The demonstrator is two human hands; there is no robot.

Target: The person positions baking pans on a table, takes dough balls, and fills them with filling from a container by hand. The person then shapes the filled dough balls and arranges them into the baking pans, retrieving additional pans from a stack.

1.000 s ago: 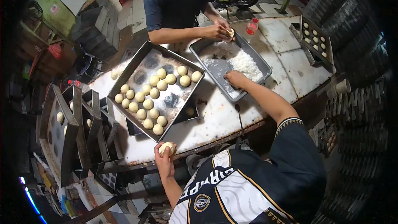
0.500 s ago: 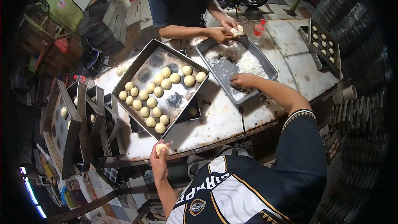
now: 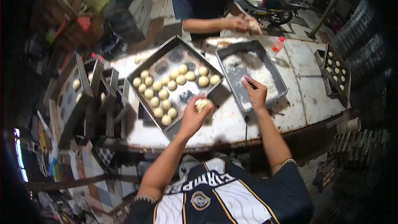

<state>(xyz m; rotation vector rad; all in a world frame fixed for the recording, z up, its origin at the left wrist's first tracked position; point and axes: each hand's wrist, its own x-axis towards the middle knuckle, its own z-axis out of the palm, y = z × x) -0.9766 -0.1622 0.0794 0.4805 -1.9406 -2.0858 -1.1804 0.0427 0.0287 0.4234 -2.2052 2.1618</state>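
Observation:
My left hand point(image 3: 192, 119) is closed around a pale dough piece point(image 3: 203, 106), just off the near right side of a square metal baking tray point(image 3: 149, 67). In that tray sit several smooth round dough balls point(image 3: 163, 94). My right hand point(image 3: 256, 94) is above the near part of a grey rectangular tub point(image 3: 281, 84), fingers pinched together; whatever they hold is too small to make out. White crumbly filling point(image 3: 265, 78) lies in the tub, heaped toward its right side. A spoon point(image 3: 246, 125) rests on the table beside the tub's near end.
Across the white table point(image 3: 294, 112) a co-worker's hands point(image 3: 244, 24) hold a pale dough piece. A red-capped bottle point(image 3: 277, 46) stands behind the tub. Trays lean together at the left point(image 3: 89, 99); another tray of dough balls point(image 3: 335, 72) sits far right. A motorcycle point(image 3: 265, 4) is parked behind.
My left hand has brought the dough piece up and right, over the table's near side. My right hand has lifted from the filling with fingers pinched. The view has shifted.

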